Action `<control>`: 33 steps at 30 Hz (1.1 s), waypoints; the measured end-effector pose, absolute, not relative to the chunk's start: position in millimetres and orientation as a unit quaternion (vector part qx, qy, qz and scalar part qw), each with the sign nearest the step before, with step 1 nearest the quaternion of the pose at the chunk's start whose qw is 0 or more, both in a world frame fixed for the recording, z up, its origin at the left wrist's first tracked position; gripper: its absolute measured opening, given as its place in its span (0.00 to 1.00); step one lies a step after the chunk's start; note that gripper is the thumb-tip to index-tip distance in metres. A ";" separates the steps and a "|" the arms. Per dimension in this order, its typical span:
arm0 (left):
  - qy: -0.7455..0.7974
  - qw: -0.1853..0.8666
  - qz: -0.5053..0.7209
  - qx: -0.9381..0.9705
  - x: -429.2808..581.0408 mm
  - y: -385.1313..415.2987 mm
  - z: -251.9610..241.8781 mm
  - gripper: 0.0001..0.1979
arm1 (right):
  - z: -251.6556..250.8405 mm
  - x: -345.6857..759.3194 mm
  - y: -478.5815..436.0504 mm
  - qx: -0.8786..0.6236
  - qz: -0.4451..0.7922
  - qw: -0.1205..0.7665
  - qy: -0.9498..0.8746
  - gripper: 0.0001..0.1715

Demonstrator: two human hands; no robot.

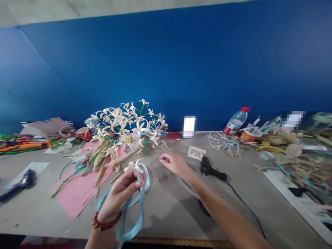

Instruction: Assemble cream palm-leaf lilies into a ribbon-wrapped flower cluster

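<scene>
My left hand (124,188), with a red beaded bracelet at its wrist, is closed at the middle of the table. Between its thumb and fingers it pinches a cream-white flower (135,166) together with a light blue ribbon (142,207), which hangs in loops around and below the hand. My right hand (176,163) is to the right, above the table and apart from the ribbon. Its fingers are curled in; whether anything small is inside I cannot make out. Behind both hands stands a bunch of similar white flowers (124,121) on green stems.
A black glue gun (214,169) with a cord lies right of my right forearm. Pink paper sheets (68,199), a blue glue gun (22,185), a plastic bottle (236,121), a paper cup (250,135), dried husks (295,152) and a white power strip (298,204) surround the work spot.
</scene>
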State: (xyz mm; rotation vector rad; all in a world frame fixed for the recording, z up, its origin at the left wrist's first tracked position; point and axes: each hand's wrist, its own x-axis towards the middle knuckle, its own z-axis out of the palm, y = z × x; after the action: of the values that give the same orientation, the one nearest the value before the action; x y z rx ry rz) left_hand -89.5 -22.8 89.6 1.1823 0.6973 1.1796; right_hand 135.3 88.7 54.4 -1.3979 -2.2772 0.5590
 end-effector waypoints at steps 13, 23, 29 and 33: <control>0.365 0.523 0.587 0.499 -101.9 -24.9 84.4 0.04 | 17.6 51.4 143.8 -0.512 0.395 0.188 -0.739 0.19; 0.310 0.617 0.544 0.477 -63.4 -8.2 89.7 0.03 | 66.1 149.4 38.5 -0.444 0.588 0.347 -0.580 0.19; 0.278 0.627 0.506 0.523 -38.7 -0.7 94.7 0.04 | 110.9 157.4 3.5 -0.380 0.596 0.493 -0.508 0.16; 0.274 0.619 0.503 0.538 -32.3 -0.8 98.3 0.03 | 119.4 154.8 2.5 -0.346 0.599 0.497 -0.523 0.15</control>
State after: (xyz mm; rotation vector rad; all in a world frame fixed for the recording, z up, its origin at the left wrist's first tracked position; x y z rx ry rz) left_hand -32.3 -0.8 98.3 1.2366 0.6293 1.1583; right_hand 154.8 2.5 119.4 -0.8387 -1.2677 1.4511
